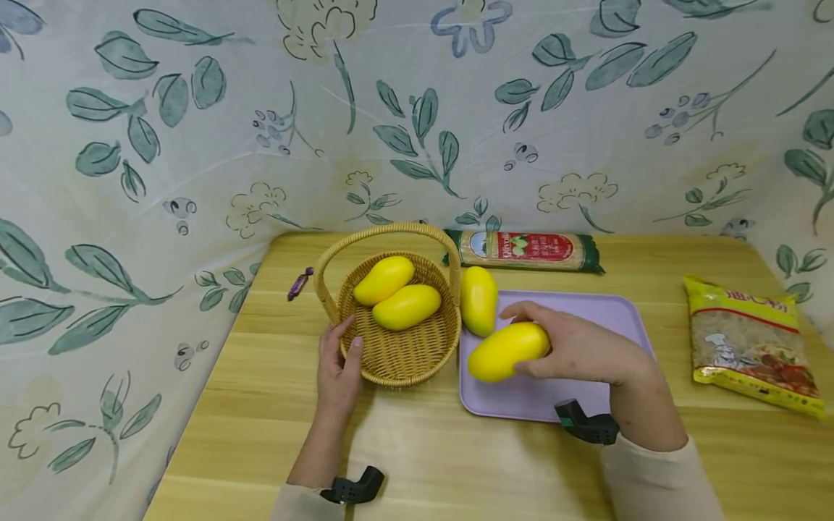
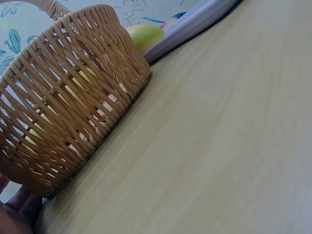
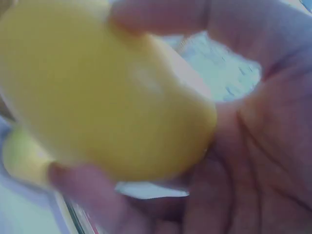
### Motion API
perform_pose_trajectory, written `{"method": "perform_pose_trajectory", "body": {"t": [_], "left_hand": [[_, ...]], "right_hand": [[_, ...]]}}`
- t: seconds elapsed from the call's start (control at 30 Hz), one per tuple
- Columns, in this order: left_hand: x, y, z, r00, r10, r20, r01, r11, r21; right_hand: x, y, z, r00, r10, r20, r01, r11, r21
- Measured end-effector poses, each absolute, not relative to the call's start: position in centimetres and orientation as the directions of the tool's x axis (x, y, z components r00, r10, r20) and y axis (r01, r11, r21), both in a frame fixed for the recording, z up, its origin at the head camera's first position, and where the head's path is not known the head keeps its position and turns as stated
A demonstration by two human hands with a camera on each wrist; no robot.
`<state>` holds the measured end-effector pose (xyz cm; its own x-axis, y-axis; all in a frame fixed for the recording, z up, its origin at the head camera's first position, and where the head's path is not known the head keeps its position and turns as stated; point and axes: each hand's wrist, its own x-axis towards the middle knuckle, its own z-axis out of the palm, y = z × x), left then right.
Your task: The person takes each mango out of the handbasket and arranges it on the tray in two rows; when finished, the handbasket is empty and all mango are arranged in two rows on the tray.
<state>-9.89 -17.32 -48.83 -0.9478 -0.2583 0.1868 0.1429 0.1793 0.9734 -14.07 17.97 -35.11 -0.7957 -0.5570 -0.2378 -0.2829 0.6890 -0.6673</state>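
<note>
My right hand [image 1: 580, 347] holds a yellow mango [image 1: 504, 352] above the lilac tray [image 1: 554, 405], thumb on one side and fingers on the other. Close up, that mango [image 3: 112, 97] fills much of the right wrist view. A second mango [image 1: 478, 300] lies at the tray's left edge, beside the wicker basket [image 1: 404, 373]. Inside the basket are two more mangoes, one behind [image 1: 384, 280] and one in front [image 1: 407, 307]. My left hand [image 1: 339, 376] rests against the basket's near left side with its fingers extended. Part of it shows at the lower left of the left wrist view.
Behind the tray lies a long noodle packet [image 1: 528, 250] with a red label. A yellow food bag [image 1: 752, 347] is on the right of the wooden table [image 1: 417, 463]. A small purple wrapped candy [image 1: 300, 284] lies left of the basket, whose tall handle [image 1: 391, 229] arches over it.
</note>
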Motion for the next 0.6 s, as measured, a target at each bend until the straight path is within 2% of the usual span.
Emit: {"method": "perform_pose_trajectory", "body": {"t": [0.1,0.23,0.4,0.6], "left_hand": [[-9.9,-17.4,-48.8,-0.949,-0.260,0.177,0.130,0.190,0.973],[-9.9,-17.4,-48.7,-0.950,-0.260,0.175,0.126,0.195,0.973],[-9.9,-17.4,-48.8,-0.948,-0.265,0.177,0.128,0.193,0.973],[-9.9,-17.4,-49.0,-0.947,-0.267,0.180,0.129,0.199,0.972]], "right_hand": [[-14.8,19.5,-35.1,-0.890,-0.432,-0.146,-0.234,0.706,-0.669],[-16.0,20.9,-35.7,-0.959,-0.275,-0.065,-0.147,0.683,-0.716],[-17.7,21.6,-37.0,-0.993,-0.109,-0.042,-0.036,0.628,-0.777],[-18.9,22.0,-38.3,-0.997,0.024,-0.074,0.074,0.589,-0.805]]}}
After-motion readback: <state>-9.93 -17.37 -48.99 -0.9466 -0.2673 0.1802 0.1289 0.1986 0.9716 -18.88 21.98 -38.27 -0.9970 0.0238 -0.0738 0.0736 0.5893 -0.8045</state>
